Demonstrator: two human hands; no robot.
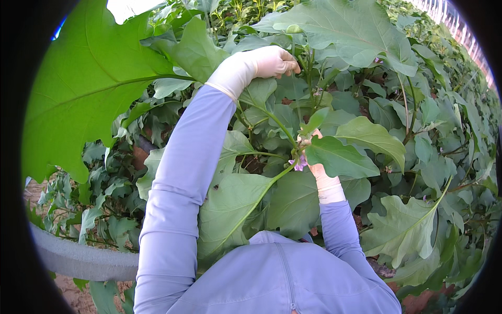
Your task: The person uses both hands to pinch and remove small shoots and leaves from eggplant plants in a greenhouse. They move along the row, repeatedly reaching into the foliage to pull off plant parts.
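My left hand (277, 62), in a pale thin glove, is raised over the foliage with its fingers curled. A thin, pale string (297, 92) hangs down at its fingertips, and the fingers look closed on it. Lower down, my right hand (319, 172), also gloved, reaches up among the shoots of an eggplant plant. A green leaf (340, 157) covers much of this hand, so its grip is hidden. Beside its fingers are a leafy green stem (285, 129) and a purple eggplant flower (300, 162).
A large bright leaf (86, 82) hangs close to the camera at the left. Another broad leaf (345, 29) overhangs the top. A grey curved band (86, 257) lies at lower left, over brown soil (68, 292). Dense eggplant foliage (439, 117) fills the right.
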